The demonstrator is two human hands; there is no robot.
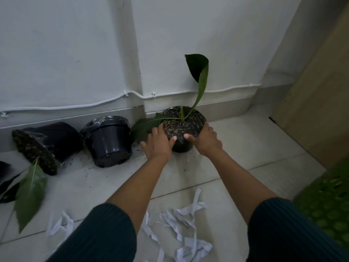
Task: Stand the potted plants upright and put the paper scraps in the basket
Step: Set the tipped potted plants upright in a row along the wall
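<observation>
A black potted plant with a tall curled green leaf stands upright by the wall corner. My left hand grips its left side and my right hand grips its right side, thumbs on the soil. To the left, a second black pot lies tipped against the wall. Further left, a third pot lies on its side with its soil and leafy plant spilled toward the floor. White paper scraps litter the tiles near me. A green basket sits at the right edge.
A white cable runs along the wall above the skirting. A beige wooden panel stands at the right. Loose soil crumbs dot the tiles near the tipped pots.
</observation>
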